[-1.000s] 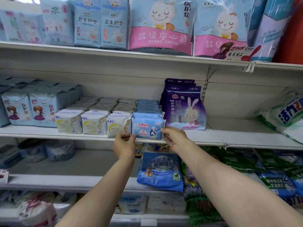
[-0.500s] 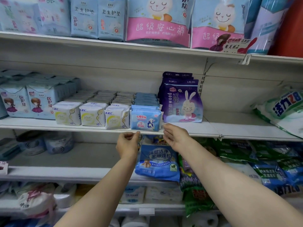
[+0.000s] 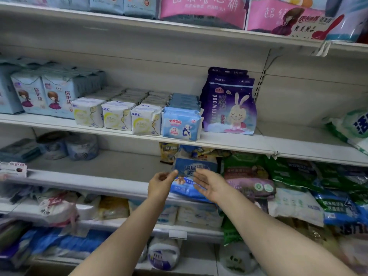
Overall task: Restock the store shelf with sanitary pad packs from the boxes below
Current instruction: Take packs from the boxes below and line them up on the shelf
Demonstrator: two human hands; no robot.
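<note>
While both arms reach up from the bottom of the frame, left hand [image 3: 161, 186] and right hand [image 3: 211, 184] hang mid-frame, fingers loosely spread, holding nothing. Light blue pad pack [image 3: 180, 126] stands above them at the middle shelf [image 3: 229, 143] edge, between ABC packs [image 3: 117, 118] and purple bunny pack [image 3: 231, 108].

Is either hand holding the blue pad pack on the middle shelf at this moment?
No. The blue pad pack stands alone on the shelf edge, while the left hand and right hand hang empty below it.
</note>
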